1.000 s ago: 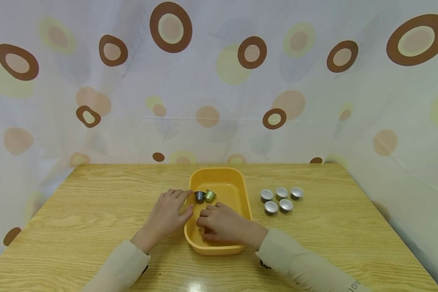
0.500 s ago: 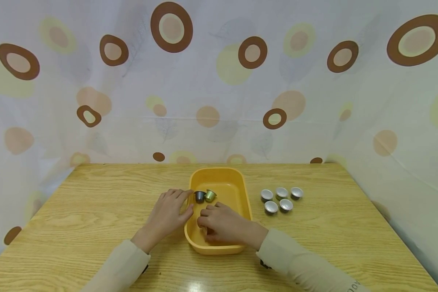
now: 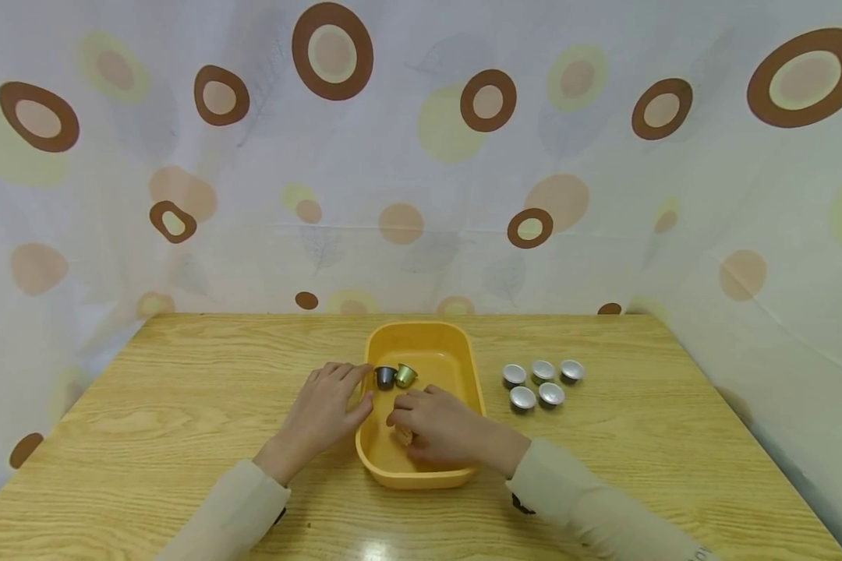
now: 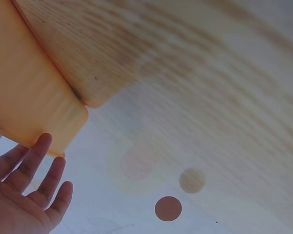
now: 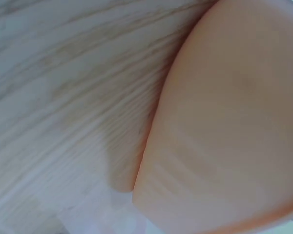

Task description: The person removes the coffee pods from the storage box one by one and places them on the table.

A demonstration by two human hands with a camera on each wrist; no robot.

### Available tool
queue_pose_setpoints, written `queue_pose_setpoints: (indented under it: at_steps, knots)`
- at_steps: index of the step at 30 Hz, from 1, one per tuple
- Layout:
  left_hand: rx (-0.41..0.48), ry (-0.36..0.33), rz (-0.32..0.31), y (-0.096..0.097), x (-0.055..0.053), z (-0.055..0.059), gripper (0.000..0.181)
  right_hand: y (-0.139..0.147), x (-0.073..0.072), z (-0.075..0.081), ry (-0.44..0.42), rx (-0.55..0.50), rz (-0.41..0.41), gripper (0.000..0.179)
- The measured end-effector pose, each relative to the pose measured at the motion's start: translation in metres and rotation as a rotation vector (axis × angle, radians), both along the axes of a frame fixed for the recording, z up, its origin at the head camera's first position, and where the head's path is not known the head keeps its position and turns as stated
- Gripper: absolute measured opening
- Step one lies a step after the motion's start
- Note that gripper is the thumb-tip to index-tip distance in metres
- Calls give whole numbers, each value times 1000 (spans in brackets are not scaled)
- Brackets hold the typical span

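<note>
This looks like a makeshift indoor booth: pale sheeting (image 3: 365,265) printed with brown rings screens a wood-grain counter (image 3: 203,389) at back, left and right.

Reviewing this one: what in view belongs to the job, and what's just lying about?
Likely the job: bin; dark capsule; green capsule; five capsules outside; tan item, probably a capsule, in the right hand.
Setting only, nothing seems stray: table; cloth.

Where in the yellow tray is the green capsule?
In the head view, the green capsule lies left of centre in the tray, just right of the dark capsule.
</note>
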State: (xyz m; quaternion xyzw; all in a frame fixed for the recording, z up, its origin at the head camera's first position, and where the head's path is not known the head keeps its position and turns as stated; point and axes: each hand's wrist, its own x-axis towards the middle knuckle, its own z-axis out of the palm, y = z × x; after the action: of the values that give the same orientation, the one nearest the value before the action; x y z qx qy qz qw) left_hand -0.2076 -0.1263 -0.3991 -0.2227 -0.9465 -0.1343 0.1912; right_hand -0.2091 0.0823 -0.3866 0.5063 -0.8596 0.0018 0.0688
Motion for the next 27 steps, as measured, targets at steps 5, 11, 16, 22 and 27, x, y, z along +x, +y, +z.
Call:
queue_pose_setpoints:
  at_steps: [5, 11, 16, 22, 27]
  knots:
    - [0, -3, 0, 0, 0, 1, 37, 7, -1, 2, -19, -11, -20, 33]
    - [1, 2, -1, 1, 0, 2, 36, 14, -2, 5, -20, -69, -22, 29]
    - [0, 1, -1, 1, 0, 1, 37, 22, -4, 8, -3, -97, -21, 28]
    - [4, 5, -5, 0, 0, 1, 36, 33, -7, 12, 25, -142, -9, 31]
    - [3, 1, -10, 0, 0, 0, 37, 41, -8, 20, 26, -156, -33, 33]
